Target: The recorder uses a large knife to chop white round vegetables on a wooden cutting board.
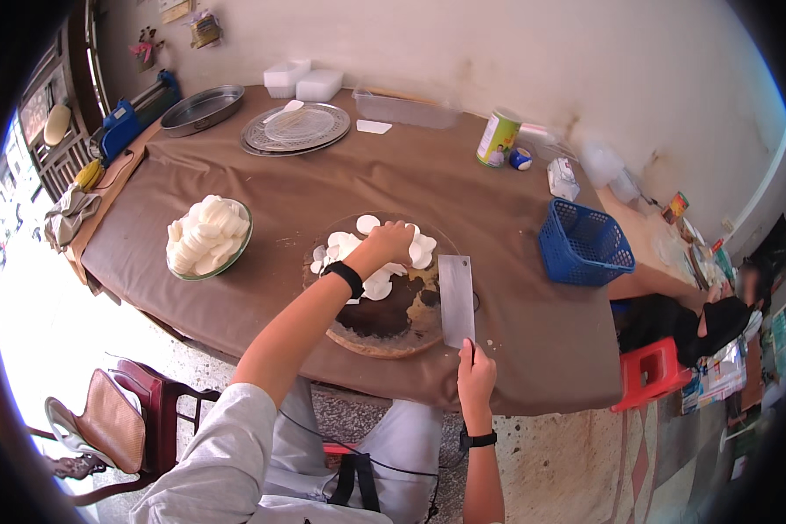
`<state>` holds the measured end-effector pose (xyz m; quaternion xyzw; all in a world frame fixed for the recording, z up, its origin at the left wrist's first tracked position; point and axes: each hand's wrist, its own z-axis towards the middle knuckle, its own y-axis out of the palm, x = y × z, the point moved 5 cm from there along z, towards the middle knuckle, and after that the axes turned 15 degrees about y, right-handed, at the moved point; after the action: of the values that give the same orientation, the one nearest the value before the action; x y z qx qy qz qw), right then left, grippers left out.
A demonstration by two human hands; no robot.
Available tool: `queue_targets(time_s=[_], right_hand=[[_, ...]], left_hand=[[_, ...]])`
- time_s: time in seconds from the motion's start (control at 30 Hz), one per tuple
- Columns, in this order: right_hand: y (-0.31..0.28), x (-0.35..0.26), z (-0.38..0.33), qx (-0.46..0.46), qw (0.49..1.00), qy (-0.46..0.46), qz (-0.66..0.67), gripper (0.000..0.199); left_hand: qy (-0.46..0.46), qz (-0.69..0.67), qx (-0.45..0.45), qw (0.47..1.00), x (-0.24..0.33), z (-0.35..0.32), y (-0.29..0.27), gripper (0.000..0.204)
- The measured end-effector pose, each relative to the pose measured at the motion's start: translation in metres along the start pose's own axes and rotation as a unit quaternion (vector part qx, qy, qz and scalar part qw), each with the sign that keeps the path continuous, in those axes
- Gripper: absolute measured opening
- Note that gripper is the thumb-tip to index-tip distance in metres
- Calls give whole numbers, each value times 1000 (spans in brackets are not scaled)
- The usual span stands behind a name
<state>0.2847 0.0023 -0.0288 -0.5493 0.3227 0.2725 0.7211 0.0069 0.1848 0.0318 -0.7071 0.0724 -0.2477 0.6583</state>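
The left hand [391, 244] is at frame centre, fingers curled over loose white slices [378, 286] on the round board [375, 325]; whether it grips any cannot be told. The right hand [476, 377], lower right of centre, is closed around the handle of the cleaver [457, 299]. Progress: cut slices fill the bowl [239, 255] at left — those on the board remain unbowled. No uncut piece is visible; slicing appears largely complete.

Left hand [395, 242]: over white slices [378, 285], its grip unclear
Right hand [476, 377]: closed around the handle of a cleaver [457, 301]
Round board [384, 342]: under the slices
Bowl [238, 258]: left of the board, heaped with pale discs [205, 236]
Blue basket [587, 253]: right of the cleaver, on brown cloth [533, 349]
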Motion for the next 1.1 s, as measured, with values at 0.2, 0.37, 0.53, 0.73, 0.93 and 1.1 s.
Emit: queue_targets(time_s=[0.2,0.37,0.53,0.73,0.93,1.1], right_hand=[[-2,-7,-1,16,1000,-24,11,41],[2,-7,0,14,999,-32,21,40],[-3,-8,-1,17,1000,-21,10,40],[-3,-9,-3,27,1000,-10,-10,40],[0,-10,-4,22,1000,-7,-2,42],[2,-10,-4,22,999,-15,23,43]], left_hand=[[38,124,46,990,4,-3,0,64],[54,59,68,994,-8,-2,-2,56],[53,-2,107,993,-3,-6,-4,54],[54,-21,125,990,-3,-9,-1,63],[93,-2,150,984,4,-17,-5,63],[109,16,228,967,25,-41,-28,62]])
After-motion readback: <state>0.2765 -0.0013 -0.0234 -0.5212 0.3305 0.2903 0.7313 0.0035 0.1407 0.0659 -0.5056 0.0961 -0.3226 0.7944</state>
